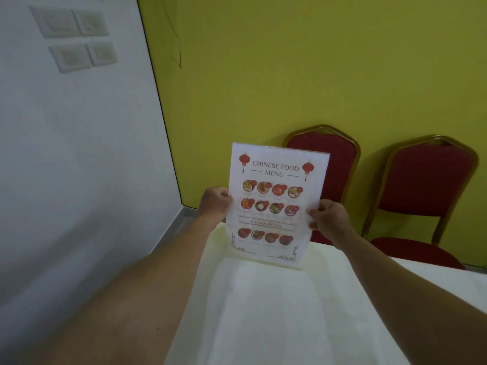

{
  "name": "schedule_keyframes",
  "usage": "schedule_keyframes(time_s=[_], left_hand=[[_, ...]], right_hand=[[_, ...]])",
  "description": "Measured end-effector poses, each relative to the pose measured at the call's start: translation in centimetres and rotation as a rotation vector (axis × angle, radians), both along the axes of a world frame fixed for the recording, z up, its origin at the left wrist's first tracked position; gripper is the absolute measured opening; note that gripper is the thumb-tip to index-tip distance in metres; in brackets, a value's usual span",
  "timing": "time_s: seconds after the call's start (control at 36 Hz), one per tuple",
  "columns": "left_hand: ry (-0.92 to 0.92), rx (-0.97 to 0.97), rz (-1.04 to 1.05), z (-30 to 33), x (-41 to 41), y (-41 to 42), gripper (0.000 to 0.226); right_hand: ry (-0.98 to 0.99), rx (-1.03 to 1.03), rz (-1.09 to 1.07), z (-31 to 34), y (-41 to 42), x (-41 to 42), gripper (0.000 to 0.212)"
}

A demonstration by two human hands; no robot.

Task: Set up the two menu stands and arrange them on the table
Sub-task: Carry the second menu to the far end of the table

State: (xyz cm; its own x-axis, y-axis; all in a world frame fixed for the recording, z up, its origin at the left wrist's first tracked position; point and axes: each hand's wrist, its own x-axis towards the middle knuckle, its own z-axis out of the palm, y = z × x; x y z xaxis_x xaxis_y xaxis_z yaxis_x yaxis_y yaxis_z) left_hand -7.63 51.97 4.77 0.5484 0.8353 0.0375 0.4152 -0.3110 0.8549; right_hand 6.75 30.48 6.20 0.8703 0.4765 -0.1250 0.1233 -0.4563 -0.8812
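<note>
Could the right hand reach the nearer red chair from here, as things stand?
Probably not without letting go first. The right hand grips the right edge of the menu stand, and the left hand grips the other edge. The nearer red chair stands beyond the table, partly behind the stand.

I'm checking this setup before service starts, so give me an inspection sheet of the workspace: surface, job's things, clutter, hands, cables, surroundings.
Surface: table under a white cloth, bare where it shows.
Job's things: one menu stand, upright, printed side facing the camera, its lower edge at the table's far end; whether it rests there cannot be told. Second stand not seen.
Clutter: nothing seen.
Hands: left hand grips the stand's left edge, right hand its right edge.
Cables: a thin dark line hangs down the yellow wall; cable or crack cannot be told.
Surroundings: two red chairs against the yellow wall; white wall with four switch plates on the left.
</note>
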Motion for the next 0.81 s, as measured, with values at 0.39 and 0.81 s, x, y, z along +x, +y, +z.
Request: schedule_keyframes(time_s=[0.39, 0.81], left_hand=[[0.032, 0.027, -0.023, -0.3, -0.6, 0.1, 0.02], [-0.005, -0.012, -0.027, 0.0, -1.5, -0.9, 0.022]], right_hand=[[-0.016, -0.039, -0.013, 0.1, 0.1, -1.0, 0.019], [-0.017, -0.051, -0.021, 0.8, -0.2, -2.1, 0.023]])
